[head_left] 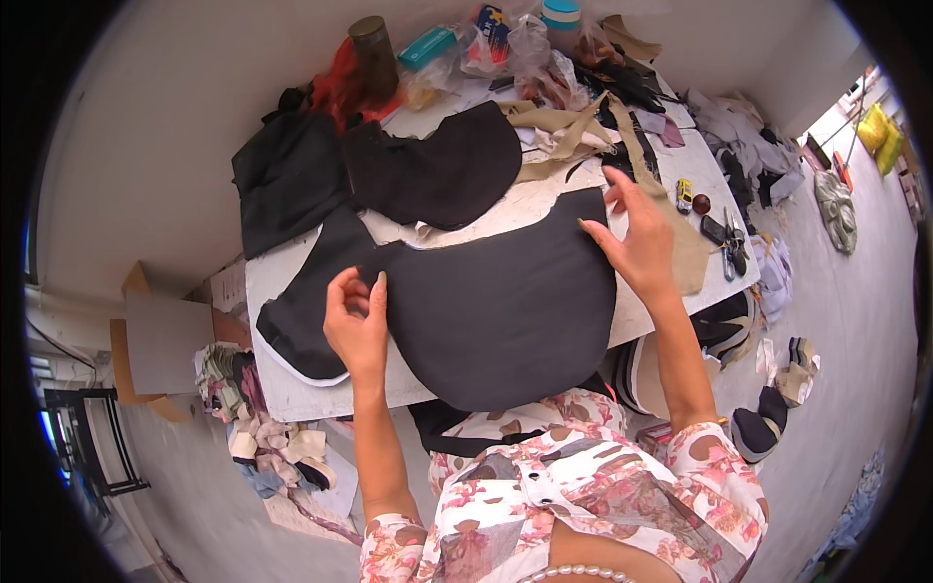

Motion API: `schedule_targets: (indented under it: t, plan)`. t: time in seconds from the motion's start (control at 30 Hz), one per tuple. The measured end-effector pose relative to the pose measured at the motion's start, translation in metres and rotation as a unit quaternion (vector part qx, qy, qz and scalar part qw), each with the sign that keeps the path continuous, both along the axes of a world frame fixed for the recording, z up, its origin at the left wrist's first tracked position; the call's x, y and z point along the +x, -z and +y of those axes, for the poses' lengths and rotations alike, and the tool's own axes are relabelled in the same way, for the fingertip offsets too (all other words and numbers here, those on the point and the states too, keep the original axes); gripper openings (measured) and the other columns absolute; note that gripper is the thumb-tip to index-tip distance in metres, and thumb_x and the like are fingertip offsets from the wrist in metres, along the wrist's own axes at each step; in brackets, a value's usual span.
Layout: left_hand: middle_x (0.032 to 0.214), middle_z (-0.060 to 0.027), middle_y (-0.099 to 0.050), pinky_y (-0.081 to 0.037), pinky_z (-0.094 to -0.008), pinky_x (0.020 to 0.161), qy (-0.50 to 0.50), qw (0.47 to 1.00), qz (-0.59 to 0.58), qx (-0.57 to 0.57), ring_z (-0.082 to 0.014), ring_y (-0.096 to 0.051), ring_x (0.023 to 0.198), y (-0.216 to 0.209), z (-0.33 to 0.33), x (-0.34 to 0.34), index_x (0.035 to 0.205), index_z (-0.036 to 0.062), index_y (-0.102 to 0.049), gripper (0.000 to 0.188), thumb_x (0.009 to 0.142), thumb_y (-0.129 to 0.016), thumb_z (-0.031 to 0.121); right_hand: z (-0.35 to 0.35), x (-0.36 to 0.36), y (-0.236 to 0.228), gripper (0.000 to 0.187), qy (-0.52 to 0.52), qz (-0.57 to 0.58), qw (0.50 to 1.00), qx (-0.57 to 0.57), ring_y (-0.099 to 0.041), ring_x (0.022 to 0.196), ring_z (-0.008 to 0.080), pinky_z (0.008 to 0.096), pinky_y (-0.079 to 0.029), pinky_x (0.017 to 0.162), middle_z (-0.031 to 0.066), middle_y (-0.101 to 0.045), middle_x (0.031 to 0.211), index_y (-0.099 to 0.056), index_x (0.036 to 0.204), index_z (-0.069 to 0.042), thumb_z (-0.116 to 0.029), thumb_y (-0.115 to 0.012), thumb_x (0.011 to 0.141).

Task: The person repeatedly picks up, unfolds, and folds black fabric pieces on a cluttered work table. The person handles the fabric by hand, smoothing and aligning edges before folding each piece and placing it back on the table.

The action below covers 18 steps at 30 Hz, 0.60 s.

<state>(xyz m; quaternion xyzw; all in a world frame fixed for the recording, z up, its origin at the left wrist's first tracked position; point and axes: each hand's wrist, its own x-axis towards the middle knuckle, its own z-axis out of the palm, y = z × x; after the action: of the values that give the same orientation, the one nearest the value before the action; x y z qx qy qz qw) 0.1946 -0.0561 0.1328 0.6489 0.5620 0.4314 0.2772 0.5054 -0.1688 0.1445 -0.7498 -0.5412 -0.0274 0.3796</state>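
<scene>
A large black curved fabric piece lies in front of me, its rounded lower edge overhanging the table's near edge. My left hand is at its upper left corner, fingers bent, with the thumb apart from them. At the upper right corner is my right hand, thumb and fingers spread apart over the fabric's edge. A second black piece with a pale underside lies beside my left hand. Farther back is a dark curved piece, next to a black cloth pile.
On the white table lie beige scraps, a yellow toy car and keys. A brown canister, a teal box and plastic bags line the back. Fabric heaps and a cardboard box stand left.
</scene>
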Motion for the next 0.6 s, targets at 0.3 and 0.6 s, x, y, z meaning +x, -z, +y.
schedule_targets:
  t: [0.3, 0.6]
  plan:
    - [0.152, -0.0202, -0.029, -0.009, -0.0552, 0.115, 0.312, 0.885, 0.318, 0.134, -0.0388, -0.021, 0.143, -0.011, -0.024, 0.018, 0.141, 0.0117, -0.046, 0.068, 0.086, -0.061, 0.047, -0.004, -0.038, -0.007, 0.07, -0.202, -0.178, 0.949, -0.166, -0.017, 0.143, 0.0388, 0.054, -0.009, 0.116, 0.0199, -0.026, 0.153, -0.04, 0.144, -0.015, -0.048, -0.06, 0.086]
    - [0.151, -0.0215, -0.03, -0.009, -0.0574, 0.113, 0.352, 0.913, 0.179, 0.104, -0.0403, -0.022, 0.142, -0.014, -0.012, 0.005, 0.139, 0.0107, -0.047, 0.065, 0.086, -0.063, 0.044, 0.044, -0.05, -0.059, 0.046, -0.232, -0.147, 0.961, 0.016, -0.055, 0.113, 0.0335, 0.0457, -0.043, 0.095, 0.0138, -0.06, 0.118, -0.061, 0.114, -0.006, -0.018, -0.076, 0.073]
